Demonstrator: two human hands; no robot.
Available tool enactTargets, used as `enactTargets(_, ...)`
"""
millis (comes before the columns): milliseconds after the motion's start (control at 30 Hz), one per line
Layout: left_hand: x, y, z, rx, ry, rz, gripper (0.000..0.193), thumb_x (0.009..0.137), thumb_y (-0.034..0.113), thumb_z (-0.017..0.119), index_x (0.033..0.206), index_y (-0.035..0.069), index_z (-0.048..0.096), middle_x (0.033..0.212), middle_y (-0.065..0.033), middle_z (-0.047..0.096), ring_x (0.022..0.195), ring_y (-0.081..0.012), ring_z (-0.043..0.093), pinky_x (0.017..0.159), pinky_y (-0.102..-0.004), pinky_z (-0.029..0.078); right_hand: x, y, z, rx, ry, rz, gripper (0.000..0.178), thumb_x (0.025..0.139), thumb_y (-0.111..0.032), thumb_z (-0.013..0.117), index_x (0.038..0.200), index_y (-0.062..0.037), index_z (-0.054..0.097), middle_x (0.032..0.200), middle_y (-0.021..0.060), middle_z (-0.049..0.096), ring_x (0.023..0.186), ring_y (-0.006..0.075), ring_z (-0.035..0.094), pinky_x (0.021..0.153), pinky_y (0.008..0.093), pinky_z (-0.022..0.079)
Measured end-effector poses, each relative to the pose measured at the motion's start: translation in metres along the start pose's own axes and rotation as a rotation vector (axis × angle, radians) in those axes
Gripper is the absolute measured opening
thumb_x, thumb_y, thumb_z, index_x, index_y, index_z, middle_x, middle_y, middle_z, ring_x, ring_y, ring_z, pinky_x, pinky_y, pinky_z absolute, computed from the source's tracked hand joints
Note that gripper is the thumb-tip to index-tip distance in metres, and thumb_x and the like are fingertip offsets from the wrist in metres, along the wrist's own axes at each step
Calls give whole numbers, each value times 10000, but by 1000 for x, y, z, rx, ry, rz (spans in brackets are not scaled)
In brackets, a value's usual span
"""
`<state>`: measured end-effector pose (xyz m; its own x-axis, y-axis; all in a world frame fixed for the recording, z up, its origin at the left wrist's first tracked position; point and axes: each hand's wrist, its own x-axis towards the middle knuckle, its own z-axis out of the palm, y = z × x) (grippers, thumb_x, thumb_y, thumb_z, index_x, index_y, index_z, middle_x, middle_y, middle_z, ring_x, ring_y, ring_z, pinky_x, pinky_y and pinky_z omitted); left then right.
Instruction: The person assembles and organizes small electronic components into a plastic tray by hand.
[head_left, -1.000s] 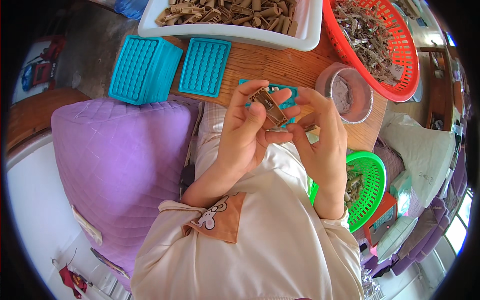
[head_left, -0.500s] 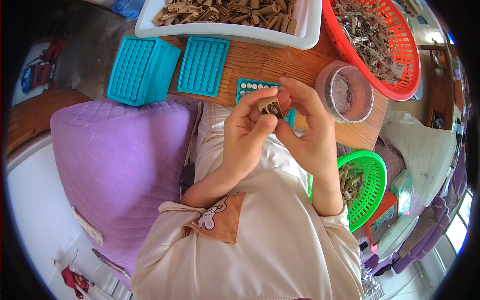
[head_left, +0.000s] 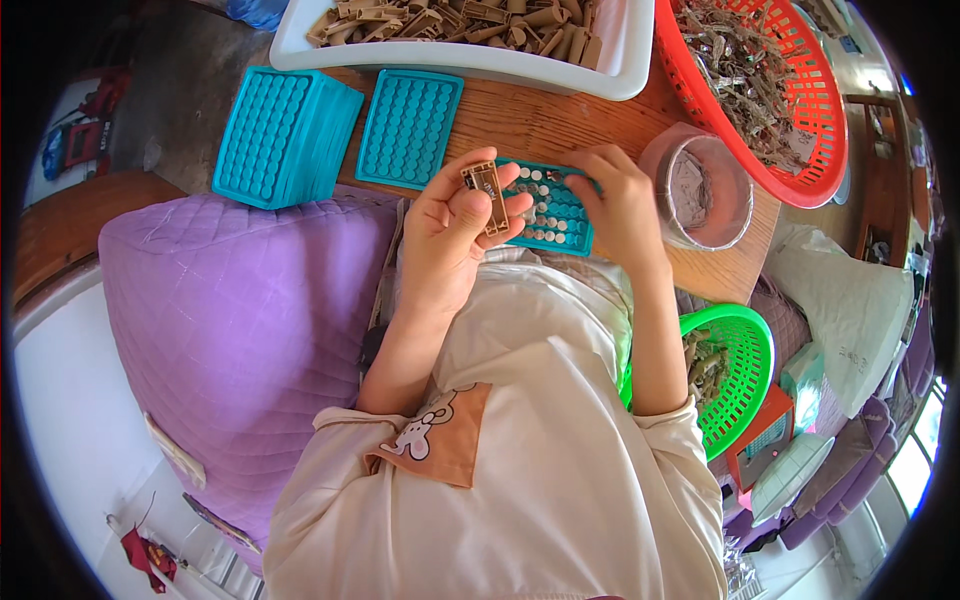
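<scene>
My left hand (head_left: 450, 235) is closed around a brown plastic casing (head_left: 485, 198), tilted so that its hollow side with small parts inside faces up. Just right of it lies a teal tray (head_left: 572, 238) with round pockets. Several small silvery discs (head_left: 540, 222) sit in those pockets. Over the tray's far right part, my right hand (head_left: 622, 200) reaches in with thumb and forefinger bent together. Whatever is between those fingertips is too small to make out.
A white tub (head_left: 460, 62) of brown casings stands at the back. Teal trays are stacked (head_left: 285, 135) at left, beside another teal tray (head_left: 408, 128). To the right are a clear round container (head_left: 735, 215), a red basket (head_left: 835, 120) of scraps and a green basket (head_left: 755, 375).
My hands have moved apart. The left turned the brown casing and drew it left; the right let go of it and moved right, over the tray. More of the silvery discs now shows.
</scene>
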<state>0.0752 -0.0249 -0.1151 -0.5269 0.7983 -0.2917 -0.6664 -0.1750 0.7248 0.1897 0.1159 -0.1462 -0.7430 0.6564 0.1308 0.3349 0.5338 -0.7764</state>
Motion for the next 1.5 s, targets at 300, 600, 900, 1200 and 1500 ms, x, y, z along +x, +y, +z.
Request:
enactTargets(300, -1, -6, -13, -79, -23, -118, 412, 783, 189, 580, 1135, 39, 425, 1030, -131, 535, 831, -202, 590, 664, -261, 520, -4, 29, 26, -305, 70, -298, 174, 625, -29, 601, 795, -64, 610, 774, 46, 550, 703, 233, 525, 628, 333, 442)
enactTargets(600, -6, -10, -13, -47, -74, -172, 365, 796, 112, 555, 1128, 33, 429, 1016, -110, 543, 832, -180, 589, 690, -263, 514, -17, -33, 9, 195, 238, -149, 144, 606, 7, 664, 726, -40, 600, 772, 71, 563, 706, 198, 558, 597, 284, 458)
enactTargets(900, -7, -14, -14, 52, -56, -174, 281, 836, 103, 471, 1097, 0, 446, 963, -66, 545, 812, -122, 576, 690, -264, 517, -17, -51, 7, 99, 31, -310, 175, 645, -27, 632, 817, -60, 615, 822, 48, 559, 705, 210, 532, 608, 299, 453)
enactTargets(1200, -11, -19, -21, 116, -52, -170, 287, 844, 130, 466, 1092, -13, 450, 935, -59, 540, 801, -105, 568, 696, -279, 521, -23, -49, 17, 175, -2, -220, 165, 634, -57, 652, 792, -52, 603, 792, 56, 566, 707, 219, 536, 615, 307, 451)
enactTargets(1500, -13, -18, -30, 20, -151, -210, 388, 777, 98, 578, 1123, -13, 444, 952, -72, 563, 832, -117, 565, 719, -243, 499, -26, -54, 17, 57, 40, -313, 192, 590, -28, 685, 761, -34, 599, 769, 61, 567, 690, 203, 549, 586, 289, 456)
